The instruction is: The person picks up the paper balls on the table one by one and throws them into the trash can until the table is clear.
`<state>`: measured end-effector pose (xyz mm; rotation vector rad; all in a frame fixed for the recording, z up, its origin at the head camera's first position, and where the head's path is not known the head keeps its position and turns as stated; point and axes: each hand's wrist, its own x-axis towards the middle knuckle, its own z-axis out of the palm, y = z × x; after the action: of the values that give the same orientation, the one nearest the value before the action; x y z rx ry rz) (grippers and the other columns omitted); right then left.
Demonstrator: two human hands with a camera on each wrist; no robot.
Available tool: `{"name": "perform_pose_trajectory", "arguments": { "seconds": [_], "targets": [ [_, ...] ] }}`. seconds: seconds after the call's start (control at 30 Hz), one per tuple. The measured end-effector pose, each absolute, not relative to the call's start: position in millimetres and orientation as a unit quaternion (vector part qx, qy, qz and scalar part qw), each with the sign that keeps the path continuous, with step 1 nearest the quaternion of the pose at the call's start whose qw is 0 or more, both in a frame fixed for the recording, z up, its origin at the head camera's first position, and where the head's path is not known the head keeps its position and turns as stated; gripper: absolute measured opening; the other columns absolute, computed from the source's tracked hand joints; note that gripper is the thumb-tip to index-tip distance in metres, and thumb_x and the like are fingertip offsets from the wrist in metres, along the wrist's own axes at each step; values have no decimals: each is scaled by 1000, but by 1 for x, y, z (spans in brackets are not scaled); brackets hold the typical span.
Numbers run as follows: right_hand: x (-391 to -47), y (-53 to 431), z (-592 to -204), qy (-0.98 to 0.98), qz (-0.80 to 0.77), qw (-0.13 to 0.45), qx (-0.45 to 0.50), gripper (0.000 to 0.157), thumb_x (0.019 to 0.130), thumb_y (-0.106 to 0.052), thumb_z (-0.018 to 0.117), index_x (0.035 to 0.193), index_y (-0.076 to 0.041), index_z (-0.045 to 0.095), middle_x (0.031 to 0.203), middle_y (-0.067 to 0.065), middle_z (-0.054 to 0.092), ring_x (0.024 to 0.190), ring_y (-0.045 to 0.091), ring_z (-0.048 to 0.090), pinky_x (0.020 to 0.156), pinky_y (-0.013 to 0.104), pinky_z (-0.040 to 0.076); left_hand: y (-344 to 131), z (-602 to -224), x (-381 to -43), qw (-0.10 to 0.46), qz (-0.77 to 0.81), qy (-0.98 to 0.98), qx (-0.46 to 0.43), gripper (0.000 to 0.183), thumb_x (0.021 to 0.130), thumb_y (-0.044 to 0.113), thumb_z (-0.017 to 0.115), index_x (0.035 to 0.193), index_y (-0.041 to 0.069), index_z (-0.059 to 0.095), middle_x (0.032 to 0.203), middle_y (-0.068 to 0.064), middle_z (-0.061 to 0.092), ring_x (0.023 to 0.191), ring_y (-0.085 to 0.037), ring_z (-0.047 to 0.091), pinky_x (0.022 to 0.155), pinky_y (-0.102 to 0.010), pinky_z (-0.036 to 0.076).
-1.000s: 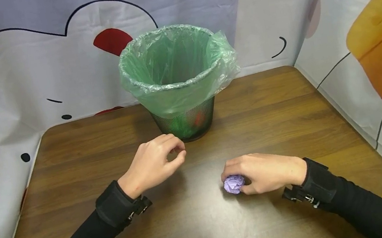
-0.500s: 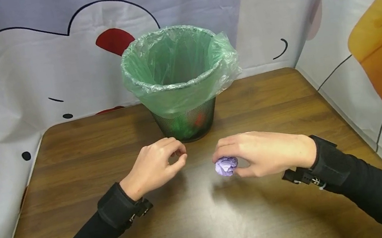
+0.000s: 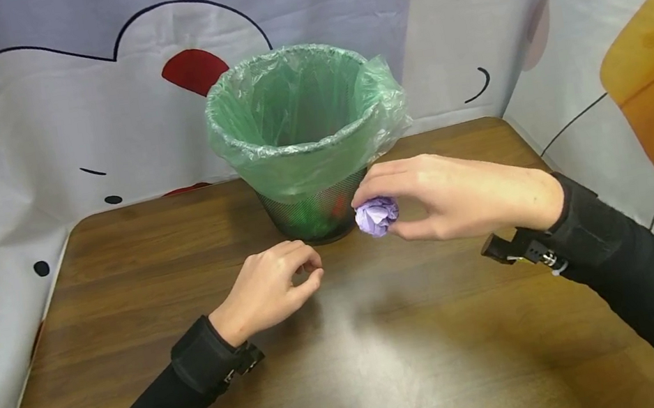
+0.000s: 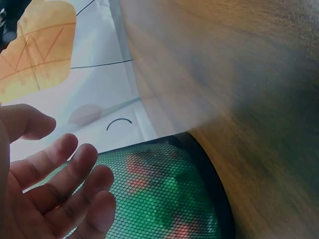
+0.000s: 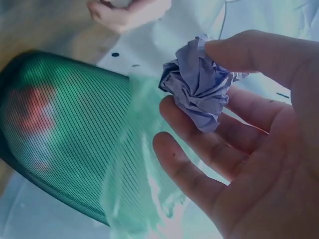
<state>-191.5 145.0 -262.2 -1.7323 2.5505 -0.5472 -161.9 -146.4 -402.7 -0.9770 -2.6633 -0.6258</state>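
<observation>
A crumpled ball of purple paper is pinched between the thumb and fingers of my right hand, raised above the table at the front right of the bin. The right wrist view shows the creased paper ball against the fingertips. My left hand holds nothing; its fingers hang loosely curled, low in front of the bin. The black mesh waste bin stands upright at the back of the table, lined with a green plastic bag folded over its rim.
Through the mesh, red and green shapes show blurred inside the bin. The brown wooden table meets a printed cloth at the back and sides. Black straps with small cameras sit on both wrists.
My right hand has lifted the paper ball off the table and carried it up and forward, close to the bin. The left hand has sunk slightly toward the front.
</observation>
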Motion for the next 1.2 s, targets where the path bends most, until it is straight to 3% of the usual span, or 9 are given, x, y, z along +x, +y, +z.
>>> {"name": "perform_pose_trajectory", "arguments": {
  "seconds": [0.27,0.57,0.87,1.2],
  "targets": [
    [-216,143,-232,821,-174,-36,-543,40,89,-6,70,128,-6,63,120,1,66,104,12,63,89,32,55,-145,-407,-161,108,-215,-911,-334,7,91,27,63,90,25,69,85,13,64,80,-3,59,67,-26,50],
    [-248,139,-203,849,-156,-90,-497,37,91,-9,69,128,-6,63,114,2,67,94,12,62,79,32,52,-143,-410,-162,107,-218,-909,-338,6,90,26,62,89,27,68,85,15,63,80,-3,59,67,-25,49],
    [-262,133,-182,866,-142,-102,-468,40,94,-14,66,133,-8,61,121,6,66,98,19,61,80,34,51,-142,-410,-160,100,-212,-912,-338,6,89,25,63,89,26,68,84,13,64,80,-4,60,65,-25,49],
    [-280,122,-169,870,-133,-102,-464,38,94,-15,64,132,-11,63,112,2,65,95,14,57,76,20,45,-140,-413,-159,97,-212,-913,-334,6,91,26,62,88,27,66,85,13,63,80,-4,60,65,-25,49]
  ]
}}
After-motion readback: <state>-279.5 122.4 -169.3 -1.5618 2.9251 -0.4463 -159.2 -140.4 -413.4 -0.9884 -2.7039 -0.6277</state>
